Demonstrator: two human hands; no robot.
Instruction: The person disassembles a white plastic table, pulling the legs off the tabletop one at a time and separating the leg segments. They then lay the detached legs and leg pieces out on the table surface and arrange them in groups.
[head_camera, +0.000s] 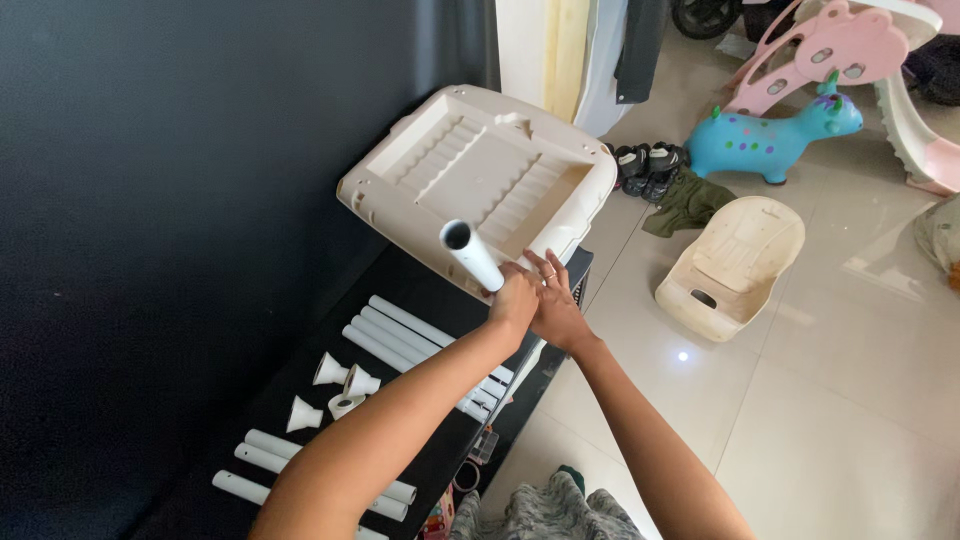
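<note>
Head view: a white plastic tube is gripped by the left hand against a cream moulded plastic panel, which is steadied by the right hand's spread fingers.

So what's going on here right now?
A person is working on a cream plastic panel tipped up over a black table. The left hand grips the base of a white tube set against the panel's lower edge, and the right hand rests beside it on that edge. More white tubes and small white cone pieces lie on the table.
</note>
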